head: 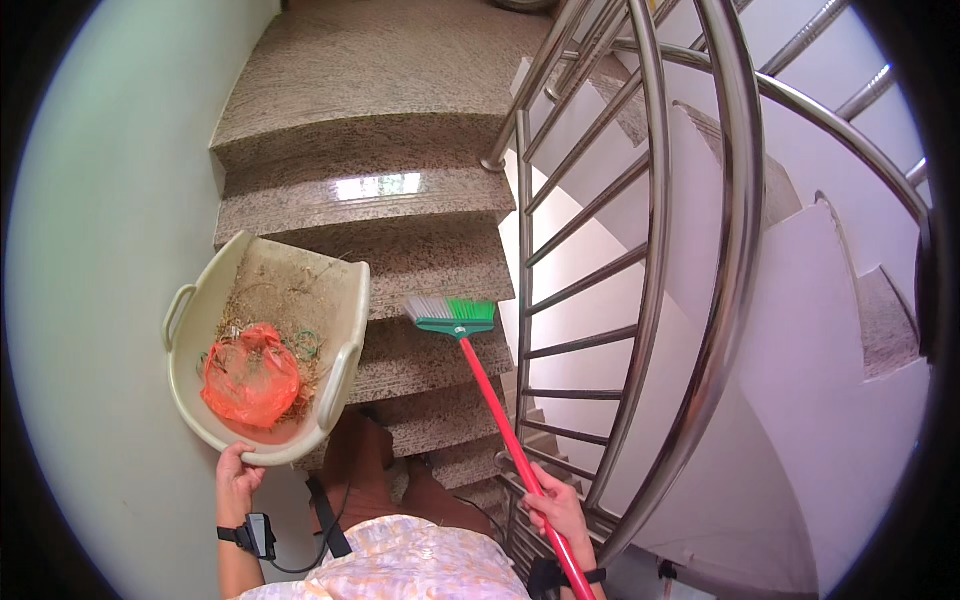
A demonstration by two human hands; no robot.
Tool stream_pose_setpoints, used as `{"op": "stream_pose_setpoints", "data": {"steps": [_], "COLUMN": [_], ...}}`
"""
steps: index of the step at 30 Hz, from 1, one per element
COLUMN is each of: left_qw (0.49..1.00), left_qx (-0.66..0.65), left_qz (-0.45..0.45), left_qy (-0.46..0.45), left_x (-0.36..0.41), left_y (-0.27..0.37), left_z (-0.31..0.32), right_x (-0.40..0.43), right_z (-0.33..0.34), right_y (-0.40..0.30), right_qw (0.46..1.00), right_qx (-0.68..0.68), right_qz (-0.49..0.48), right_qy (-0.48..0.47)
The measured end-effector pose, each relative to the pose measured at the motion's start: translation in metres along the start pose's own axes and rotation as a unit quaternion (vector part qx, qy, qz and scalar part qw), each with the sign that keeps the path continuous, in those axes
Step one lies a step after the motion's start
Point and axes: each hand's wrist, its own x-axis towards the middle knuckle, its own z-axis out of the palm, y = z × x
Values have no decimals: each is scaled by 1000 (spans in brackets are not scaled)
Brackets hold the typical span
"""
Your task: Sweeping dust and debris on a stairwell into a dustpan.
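My left hand (238, 471) grips the near rim of a cream plastic scoop-shaped basket (342, 300) with side handles, which is tilted against the stairs by the wall. Inside it lie a crumpled red plastic bag (251, 379), a green loop (307, 343) and loose dirt and straw-like bits. In my right hand (555, 504) is the red handle of a broom (487, 390). The broom's green and whitish bristles (454, 308) meet a stair edge to the right of the basket, near the railing.
Speckled stone stairs (382, 67) rise ahead, with more steps (465, 420) below around my legs. A pale wall (112, 262) borders them at left. The curved metal railing (660, 247) runs along the right, beside a stairwell gap. Another flight (885, 322) shows at far right.
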Motion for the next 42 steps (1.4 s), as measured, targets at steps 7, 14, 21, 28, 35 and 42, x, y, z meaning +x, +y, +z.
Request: {"op": "stream_pose_setpoints", "data": {"steps": [7, 14, 21, 28, 35, 42], "left_qw": [999, 998, 997, 986, 988, 983], "left_qx": [13, -13, -14, -41, -77, -12], "left_qz": [19, 4, -22, -130, -127, -182], "left_qy": [33, 66, 73, 98, 44, 36], "left_x": [3, -38, -50, -35, 15, 54], "left_y": [-20, -60, -73, -55, -61, -64], "left_z": [-13, -54, -79, -115, -148, -190], "right_x": [103, 17, -1, 98, 31, 175], "right_z": [-40, -65, -29, 55, 86, 178], "right_y": [-44, 45, 34, -24, -1, -73], "right_qw": [993, 998, 998, 994, 996, 989], "right_qx": [-20, -59, -54, -40, -65, -83], "right_qz": [-120, -19, -21, -95, -62, -108], "right_qy": [-8, 27, -18, -41, -10, -56]}}
